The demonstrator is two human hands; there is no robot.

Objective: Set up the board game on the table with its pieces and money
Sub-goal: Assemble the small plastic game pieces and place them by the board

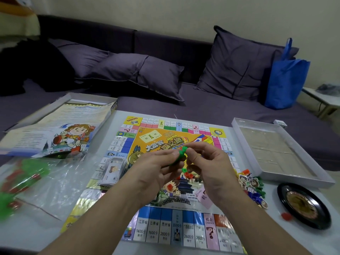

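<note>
Hands pinching green pieces above the board

Forearms rise from the bottom edge and meet at frame centre. The left hand (156,173) curls around a green plastic cluster (181,155); the right hand (211,162) pinches its top. Below lies the game board (165,232), paper money (112,170) at centre-left, tokens (252,184) at right.

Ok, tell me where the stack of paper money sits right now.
In the head view, the paper money lies on the game board's left edge, left of the left hand, beside the plastic bag.

hands (185,168) pinching green pieces (181,156), game board (165,227)
</note>
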